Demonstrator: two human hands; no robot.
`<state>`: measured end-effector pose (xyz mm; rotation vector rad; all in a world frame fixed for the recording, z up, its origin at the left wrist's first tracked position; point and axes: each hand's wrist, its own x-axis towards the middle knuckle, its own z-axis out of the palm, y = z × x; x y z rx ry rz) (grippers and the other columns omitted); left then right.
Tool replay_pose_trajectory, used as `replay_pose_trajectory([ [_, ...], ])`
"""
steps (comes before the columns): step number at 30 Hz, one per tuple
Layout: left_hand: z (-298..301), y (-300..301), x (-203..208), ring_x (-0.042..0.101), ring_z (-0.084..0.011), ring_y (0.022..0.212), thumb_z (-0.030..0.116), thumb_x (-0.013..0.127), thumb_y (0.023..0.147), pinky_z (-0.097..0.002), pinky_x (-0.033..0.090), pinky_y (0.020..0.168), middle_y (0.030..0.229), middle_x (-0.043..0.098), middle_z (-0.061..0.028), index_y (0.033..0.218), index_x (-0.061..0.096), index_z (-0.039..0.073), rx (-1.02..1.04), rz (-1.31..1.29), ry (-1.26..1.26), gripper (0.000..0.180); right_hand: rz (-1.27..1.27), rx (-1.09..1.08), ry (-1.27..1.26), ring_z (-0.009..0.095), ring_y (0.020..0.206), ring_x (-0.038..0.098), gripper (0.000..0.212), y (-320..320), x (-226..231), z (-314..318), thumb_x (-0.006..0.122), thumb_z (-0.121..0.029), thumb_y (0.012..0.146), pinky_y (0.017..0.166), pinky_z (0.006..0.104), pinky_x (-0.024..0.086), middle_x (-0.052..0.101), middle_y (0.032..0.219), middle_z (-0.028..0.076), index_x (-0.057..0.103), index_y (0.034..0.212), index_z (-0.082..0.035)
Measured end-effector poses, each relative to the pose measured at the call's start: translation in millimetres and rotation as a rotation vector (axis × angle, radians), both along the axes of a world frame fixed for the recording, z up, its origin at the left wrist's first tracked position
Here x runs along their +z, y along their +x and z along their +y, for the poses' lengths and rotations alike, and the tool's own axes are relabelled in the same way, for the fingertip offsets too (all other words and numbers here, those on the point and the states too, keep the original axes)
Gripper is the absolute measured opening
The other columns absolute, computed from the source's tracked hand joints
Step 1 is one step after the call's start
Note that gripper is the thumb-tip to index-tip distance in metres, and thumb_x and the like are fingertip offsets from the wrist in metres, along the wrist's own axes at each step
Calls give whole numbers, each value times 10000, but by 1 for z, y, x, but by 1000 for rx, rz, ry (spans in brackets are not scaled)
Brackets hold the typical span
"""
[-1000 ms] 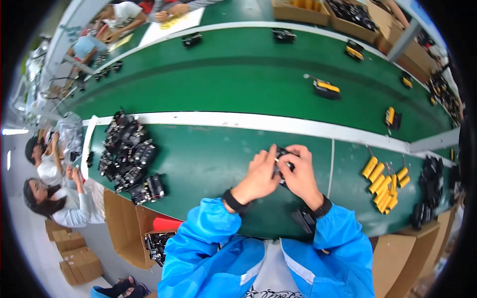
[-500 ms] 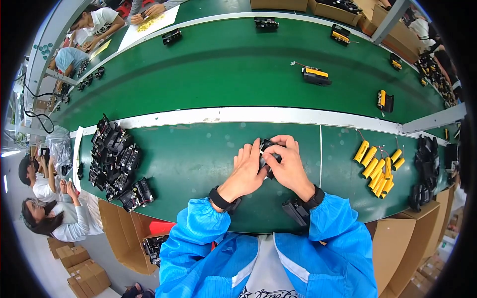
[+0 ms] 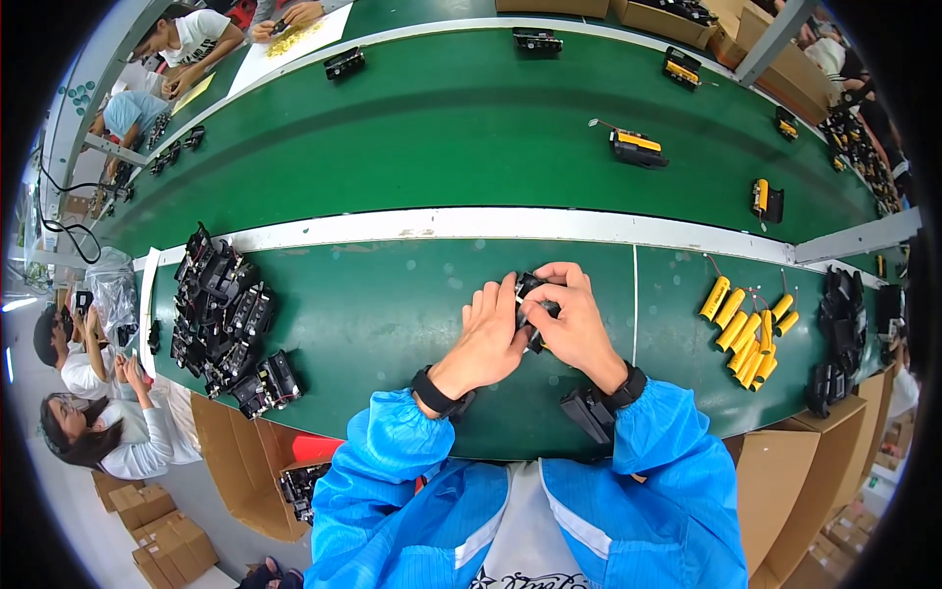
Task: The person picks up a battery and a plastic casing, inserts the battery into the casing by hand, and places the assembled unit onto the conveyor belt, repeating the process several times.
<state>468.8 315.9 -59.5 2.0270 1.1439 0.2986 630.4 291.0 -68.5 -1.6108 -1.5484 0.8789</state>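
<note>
Room separates the left hand [image 3: 486, 337] from the black pile [image 3: 224, 314]; bodyward, a casing [image 3: 589, 419] perhaps obstructs.

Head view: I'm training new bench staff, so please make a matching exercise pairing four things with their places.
1. Yellow cylinders
2. Black unit
3. Black pile
4. Wristbands

A. between left hand and right hand
B. around the wrists
C. left part of the bench
D. right part of the bench

Pairs: 1-D, 2-A, 3-C, 4-B
</note>
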Motion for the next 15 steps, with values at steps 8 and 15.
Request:
replay_pose_trajectory([
  [8, 1, 0, -1, 447, -380, 1066, 131, 639, 843, -452, 371, 883, 1171, 433, -215, 1439, 253, -95, -4, 21, -15, 745, 9, -8, -2, 284, 1130, 473, 92, 1, 0, -1, 712, -103, 799, 885, 372, 437, 533, 1192, 108, 725, 885, -72],
  [15, 1, -1, -1, 448, -378, 1051, 131, 638, 848, -455, 372, 869, 1162, 432, -213, 1438, 254, -95, -3, 17, -19, 739, 36, -15, -25, 281, 1125, 479, 92, -1, 3, 0, 718, -106, 800, 904, 375, 428, 538, 1186, 103, 727, 886, -73],
])
